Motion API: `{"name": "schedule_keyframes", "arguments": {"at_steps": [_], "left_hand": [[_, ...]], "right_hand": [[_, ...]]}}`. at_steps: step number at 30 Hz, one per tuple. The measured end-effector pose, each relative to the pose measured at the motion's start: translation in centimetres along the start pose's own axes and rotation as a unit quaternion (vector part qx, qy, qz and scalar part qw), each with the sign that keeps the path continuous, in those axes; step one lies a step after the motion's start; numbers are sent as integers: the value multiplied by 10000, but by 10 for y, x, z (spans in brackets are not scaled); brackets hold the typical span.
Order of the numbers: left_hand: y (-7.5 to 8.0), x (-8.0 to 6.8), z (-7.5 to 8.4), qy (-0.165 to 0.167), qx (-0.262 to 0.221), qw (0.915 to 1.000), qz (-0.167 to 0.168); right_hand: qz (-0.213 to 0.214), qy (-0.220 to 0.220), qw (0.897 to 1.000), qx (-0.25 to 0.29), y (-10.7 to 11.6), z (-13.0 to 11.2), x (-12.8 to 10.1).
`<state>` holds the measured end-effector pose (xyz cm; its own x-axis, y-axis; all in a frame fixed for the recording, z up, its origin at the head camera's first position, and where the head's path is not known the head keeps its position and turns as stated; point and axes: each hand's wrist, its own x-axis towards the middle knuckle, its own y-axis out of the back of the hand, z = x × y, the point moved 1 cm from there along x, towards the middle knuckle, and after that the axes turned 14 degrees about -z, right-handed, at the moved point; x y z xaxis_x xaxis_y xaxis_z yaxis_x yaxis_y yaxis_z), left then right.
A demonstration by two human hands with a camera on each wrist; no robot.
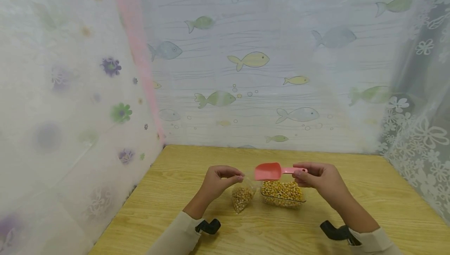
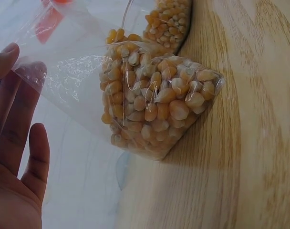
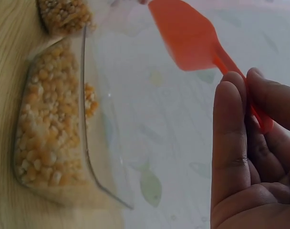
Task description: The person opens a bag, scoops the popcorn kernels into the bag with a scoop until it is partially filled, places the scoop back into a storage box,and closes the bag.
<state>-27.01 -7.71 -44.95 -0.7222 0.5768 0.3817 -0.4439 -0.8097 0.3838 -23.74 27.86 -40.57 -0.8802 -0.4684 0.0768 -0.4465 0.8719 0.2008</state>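
My left hand [image 1: 220, 180] pinches the top edge of a clear plastic bag [image 2: 78, 90] between thumb and fingers. Corn kernels [image 2: 154, 100] fill the bag's lower part, and its bottom comes to a pointed corner by the tabletop. In my right hand [image 1: 321, 179] is the handle of a pink-red scoop [image 1: 268, 172], gripped between thumb and fingers. The scoop's bowl points left, above a clear rectangular container [image 3: 83, 143] of corn kernels [image 1: 283, 191]. That container stands on the table just right of the bag.
The wood-grain table [image 1: 175, 192] reaches back to a curtain [image 1: 267, 91] printed with fish. A flowered curtain [image 1: 70, 110] hangs along the left side, and another sheer one [image 1: 422, 122] on the right. Black wrist mounts [image 1: 211, 227] sit at both sleeves.
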Motion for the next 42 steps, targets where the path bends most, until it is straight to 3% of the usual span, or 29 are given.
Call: {"name": "schedule_keyframes", "arguments": {"at_steps": [6,12,23,42], "left_hand": [[1,0,-3,-73,-23,10000,41],[3,-1,-3,-101,-140,9998,107],[7,-1,-3,-117,-204,9995,233],[8,-1,-6,-23,-236,9995,232]], "right_hand": [[-169,-245,9986,445,11,15,3],[-167,-456,9975,511,20,29,4],[-54,-650,9974,291,26,41,5],[114,-1055,9933,-466,25,37,2]]}}
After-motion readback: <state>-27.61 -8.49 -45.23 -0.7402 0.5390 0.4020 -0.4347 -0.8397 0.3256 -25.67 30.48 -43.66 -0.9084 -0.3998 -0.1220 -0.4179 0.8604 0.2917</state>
